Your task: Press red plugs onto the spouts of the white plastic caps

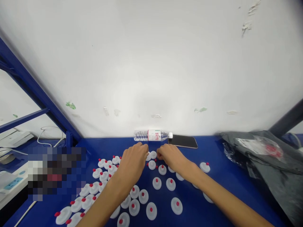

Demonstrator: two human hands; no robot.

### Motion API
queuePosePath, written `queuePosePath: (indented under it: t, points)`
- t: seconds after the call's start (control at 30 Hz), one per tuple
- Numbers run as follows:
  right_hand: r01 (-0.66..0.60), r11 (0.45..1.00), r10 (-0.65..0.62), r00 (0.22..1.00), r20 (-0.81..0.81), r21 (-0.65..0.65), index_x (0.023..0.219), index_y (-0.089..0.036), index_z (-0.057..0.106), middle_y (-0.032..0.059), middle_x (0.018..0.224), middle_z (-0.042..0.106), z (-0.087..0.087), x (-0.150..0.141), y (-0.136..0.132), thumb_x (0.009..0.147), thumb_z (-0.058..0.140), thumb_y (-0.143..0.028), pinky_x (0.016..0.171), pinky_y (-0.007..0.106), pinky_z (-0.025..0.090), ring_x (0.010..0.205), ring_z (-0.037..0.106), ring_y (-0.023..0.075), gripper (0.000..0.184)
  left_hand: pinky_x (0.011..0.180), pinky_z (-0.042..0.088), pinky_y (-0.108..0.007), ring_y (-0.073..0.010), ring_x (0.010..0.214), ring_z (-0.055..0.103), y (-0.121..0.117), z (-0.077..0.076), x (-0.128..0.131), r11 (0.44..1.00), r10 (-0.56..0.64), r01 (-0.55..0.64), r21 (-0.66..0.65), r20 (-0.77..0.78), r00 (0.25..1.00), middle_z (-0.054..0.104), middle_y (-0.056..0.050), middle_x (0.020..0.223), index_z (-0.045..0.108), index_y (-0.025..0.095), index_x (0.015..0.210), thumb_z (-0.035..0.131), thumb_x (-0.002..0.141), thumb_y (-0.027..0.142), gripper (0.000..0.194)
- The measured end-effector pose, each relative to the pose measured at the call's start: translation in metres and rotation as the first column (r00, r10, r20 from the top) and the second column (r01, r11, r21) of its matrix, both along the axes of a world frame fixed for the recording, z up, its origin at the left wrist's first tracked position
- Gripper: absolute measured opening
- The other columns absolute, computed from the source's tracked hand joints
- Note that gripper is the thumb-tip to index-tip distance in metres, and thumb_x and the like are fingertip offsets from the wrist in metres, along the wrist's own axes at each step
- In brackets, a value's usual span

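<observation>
Many round, translucent white discs with small red knobs lie on the blue tabletop, such as this white disc [151, 211] near the front edge. My left hand [134, 160] is closed, its fingers curled over the table beside a white disc [148, 156]. My right hand [171, 156] is closed too, fingertips pinched close to another white disc [153, 154]. The curled fingers hide whatever either hand holds. Between my forearms lie several loose discs, and a denser cluster of discs [94, 188] spreads to the left of my left arm.
A clear water bottle [155, 135] lies on its side against the white wall, with a phone [183, 141] by its cap. Dark plastic bags [255, 154] cover the right side. A blue metal frame [42, 85] and a power strip [17, 183] stand at the left.
</observation>
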State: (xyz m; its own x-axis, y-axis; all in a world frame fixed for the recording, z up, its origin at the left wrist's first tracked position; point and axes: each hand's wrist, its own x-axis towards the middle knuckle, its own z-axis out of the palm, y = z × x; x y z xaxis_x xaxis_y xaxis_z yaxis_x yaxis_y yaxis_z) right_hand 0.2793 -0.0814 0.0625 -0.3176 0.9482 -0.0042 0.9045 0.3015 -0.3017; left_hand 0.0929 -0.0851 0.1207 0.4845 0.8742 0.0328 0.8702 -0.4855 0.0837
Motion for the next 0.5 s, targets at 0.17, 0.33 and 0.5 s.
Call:
queuePosePath:
  t: [0.17,0.33,0.5]
  points:
    - [0.029,0.999,-0.027,0.993,-0.116,0.019,0.084,-0.018,0.071,0.0030,0.077,0.073,0.023,0.013,-0.001,0.088,0.058,-0.008,0.062,0.027,0.035,0.070,0.064,0.0167,0.017,0.070,0.045,-0.032,-0.0223,0.087,0.068,-0.008,0.043,-0.003,0.999,0.005,0.008,-0.053,0.227,0.974,0.072,-0.002,0.092,0.059,0.023,0.089,0.049,0.100,0.032,0.017]
    - [0.012,1.000,-0.011,0.943,-0.332,0.000,0.093,-0.024,0.073,-0.0028,0.088,0.076,0.070,0.022,-0.017,0.097,0.059,-0.025,0.067,0.024,0.043,0.074,0.064,0.0128,0.014,0.054,0.039,-0.028,-0.0217,0.075,0.068,-0.009,0.064,0.008,0.992,0.095,-0.042,-0.121,0.471,0.877,0.069,-0.001,0.080,0.053,0.024,0.084,0.049,0.097,0.033,0.016]
    - [0.066,0.998,-0.053,0.859,-0.510,0.008,0.082,-0.023,0.069,-0.0037,0.074,0.072,0.089,0.021,-0.032,0.094,0.061,-0.025,0.061,0.026,0.041,0.064,0.060,0.0130,0.014,0.060,0.046,-0.029,-0.0198,0.075,0.069,-0.006,0.061,0.030,0.995,0.004,0.052,-0.083,0.569,0.822,0.069,-0.001,0.081,0.054,0.023,0.089,0.050,0.098,0.026,0.010]
